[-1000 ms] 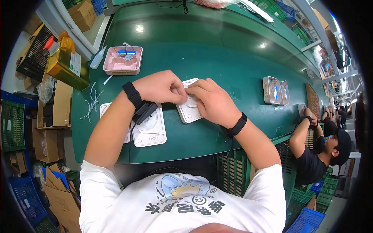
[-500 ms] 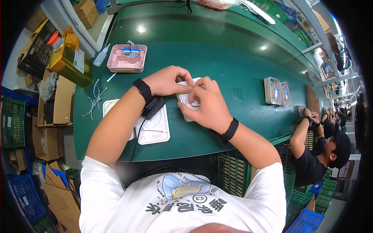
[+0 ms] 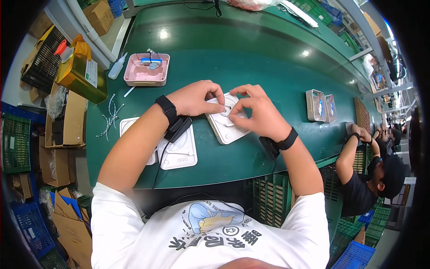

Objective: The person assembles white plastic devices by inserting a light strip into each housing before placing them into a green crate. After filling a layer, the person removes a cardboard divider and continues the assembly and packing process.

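L hand (image 3: 195,97) & R hand (image 3: 256,111) both on the white square plate (image 3: 227,121), fingertips pinched at a small round part (image 3: 225,110) near its centre; whether either actually grips it, can't tell. Plate lies flat on the green bench (image 3: 251,58), tilted a bit, just ahead of the person. Black wristbands on both wrists. Left of plate, under L forearm: two more white plates (image 3: 178,154) side by side. Further left of plate & further back: pink tray (image 3: 146,75) w/ small parts, white squeeze bottle (image 3: 116,69) beside it. Right of plate, well apart: two small metal trays (image 3: 320,106). Beyond those, a co-worker's arm (image 3: 347,150) on the bench edge.
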The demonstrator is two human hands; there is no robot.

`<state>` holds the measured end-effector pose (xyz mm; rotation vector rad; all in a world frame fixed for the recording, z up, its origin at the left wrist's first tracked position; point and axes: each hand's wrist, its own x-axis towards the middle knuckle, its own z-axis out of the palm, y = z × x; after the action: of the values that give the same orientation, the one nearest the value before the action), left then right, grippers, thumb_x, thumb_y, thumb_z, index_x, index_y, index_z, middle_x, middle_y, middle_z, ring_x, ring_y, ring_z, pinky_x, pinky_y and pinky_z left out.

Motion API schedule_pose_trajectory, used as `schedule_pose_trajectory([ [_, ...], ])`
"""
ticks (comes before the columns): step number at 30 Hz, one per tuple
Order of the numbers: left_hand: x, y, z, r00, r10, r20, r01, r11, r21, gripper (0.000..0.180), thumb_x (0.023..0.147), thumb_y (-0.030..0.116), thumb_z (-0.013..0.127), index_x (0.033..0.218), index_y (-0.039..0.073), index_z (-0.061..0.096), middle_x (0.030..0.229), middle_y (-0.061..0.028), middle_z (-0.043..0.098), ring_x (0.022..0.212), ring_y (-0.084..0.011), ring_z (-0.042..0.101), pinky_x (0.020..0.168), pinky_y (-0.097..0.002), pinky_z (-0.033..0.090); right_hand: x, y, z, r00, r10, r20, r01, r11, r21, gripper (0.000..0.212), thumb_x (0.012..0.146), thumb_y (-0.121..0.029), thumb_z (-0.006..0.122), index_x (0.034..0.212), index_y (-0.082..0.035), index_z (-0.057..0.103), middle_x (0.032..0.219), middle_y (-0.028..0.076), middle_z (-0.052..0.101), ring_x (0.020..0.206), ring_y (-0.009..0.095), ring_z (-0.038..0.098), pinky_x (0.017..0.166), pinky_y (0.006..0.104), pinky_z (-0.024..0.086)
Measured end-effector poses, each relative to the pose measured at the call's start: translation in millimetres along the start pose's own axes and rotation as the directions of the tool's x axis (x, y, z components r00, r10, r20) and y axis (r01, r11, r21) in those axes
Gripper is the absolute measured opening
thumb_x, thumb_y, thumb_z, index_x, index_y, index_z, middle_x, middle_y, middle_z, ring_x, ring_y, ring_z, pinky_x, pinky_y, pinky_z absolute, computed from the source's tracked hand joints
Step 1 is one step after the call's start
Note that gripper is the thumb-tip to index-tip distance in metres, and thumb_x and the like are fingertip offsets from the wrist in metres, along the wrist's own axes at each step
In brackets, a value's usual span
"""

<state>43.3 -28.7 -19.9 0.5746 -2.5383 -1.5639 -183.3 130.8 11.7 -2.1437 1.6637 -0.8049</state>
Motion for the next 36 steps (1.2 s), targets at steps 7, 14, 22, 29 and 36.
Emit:
schedule_pose_trajectory([
  [7,-4,1,6,0.999,0.024,-0.026,-0.024,1.0,-0.012,0.031,0.095,0.036,0.09,0.11,0.013,0.077,0.116,-0.0079,0.065,0.111,-0.0236,0.063,0.099,-0.0365,0.053,3,12,-7,0.994,-0.036,0.107,0.016,0.982,0.188,0.012,0.086,-0.01,0.085,0.097,-0.007,0.083,0.139,0.015,0.071,0.12,0.029,0.07,0.097,0.0423,0.059],
  [14,-4,5,10,0.999,-0.009,-0.05,0.011,0.999,0.04,0.035,0.093,0.029,0.094,0.112,0.01,0.071,0.117,-0.0063,0.061,0.108,-0.0209,0.062,0.098,-0.0339,0.052,6,11,2,0.996,0.061,0.067,-0.072,0.982,0.174,0.014,0.083,-0.012,0.084,0.095,-0.007,0.079,0.139,0.013,0.071,0.112,0.024,0.072,0.083,0.0343,0.06],
  [22,3,6,12,0.992,-0.123,-0.012,0.123,0.992,-0.042,0.047,0.085,0.04,0.095,0.114,0.011,0.072,0.128,-0.0159,0.066,0.123,-0.0326,0.066,0.103,-0.0417,0.054,11,23,9,0.997,0.037,0.074,-0.057,0.958,0.281,0.014,0.078,-0.012,0.083,0.09,-0.008,0.077,0.14,0.014,0.071,0.105,0.018,0.072,0.075,0.0292,0.057],
  [29,8,3,18,0.988,-0.122,-0.09,0.122,0.993,-0.002,0.047,0.085,0.039,0.098,0.105,0.009,0.067,0.119,-0.012,0.064,0.11,-0.0256,0.064,0.099,-0.0375,0.052,12,32,8,0.985,0.072,0.156,-0.122,0.93,0.346,0.013,0.081,-0.012,0.084,0.091,-0.009,0.077,0.144,0.012,0.069,0.105,0.014,0.071,0.074,0.0271,0.055],
  [36,10,11,25,0.969,-0.192,-0.156,0.204,0.977,0.068,0.049,0.083,0.047,0.094,0.107,0.011,0.071,0.127,-0.0157,0.068,0.126,-0.0327,0.066,0.107,-0.0432,0.054,16,43,3,0.972,0.088,0.217,-0.174,0.892,0.418,0.017,0.086,-0.014,0.087,0.099,-0.009,0.077,0.144,0.012,0.068,0.109,0.013,0.069,0.074,0.0255,0.056],
])
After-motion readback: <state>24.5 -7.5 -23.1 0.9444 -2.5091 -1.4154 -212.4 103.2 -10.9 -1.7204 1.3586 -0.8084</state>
